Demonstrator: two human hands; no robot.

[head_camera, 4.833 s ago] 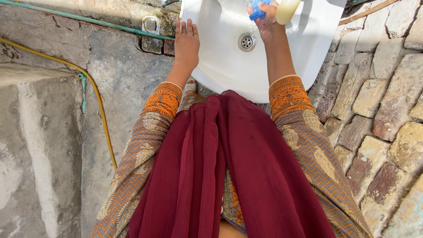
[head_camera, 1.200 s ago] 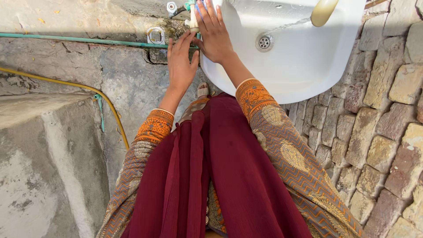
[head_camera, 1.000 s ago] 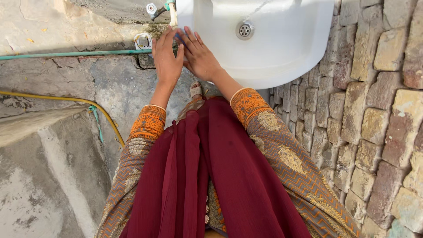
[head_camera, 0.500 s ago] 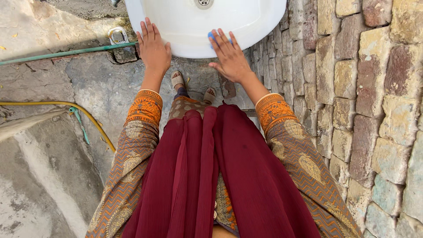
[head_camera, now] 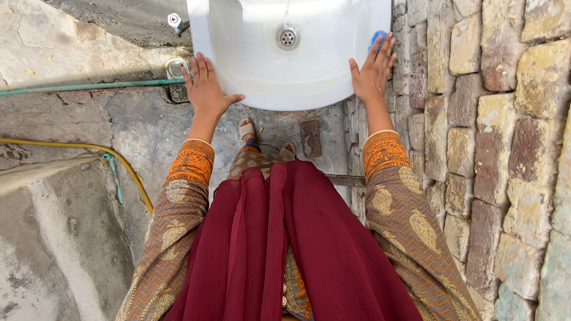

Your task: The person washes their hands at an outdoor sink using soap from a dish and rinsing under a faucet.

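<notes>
Sponge (head_camera: 376,39) under right hand (head_camera: 373,74), on basin rim (head_camera: 380,24)

The sink (head_camera: 262,71) was white. A blue scrubber (head_camera: 376,39) showed under the right hand (head_camera: 372,72). Sleeves (head_camera: 189,178) were grey with orange zigzags and gold paisley; the scarf (head_camera: 297,249) was maroon; the hose (head_camera: 128,169) was yellow.
</notes>
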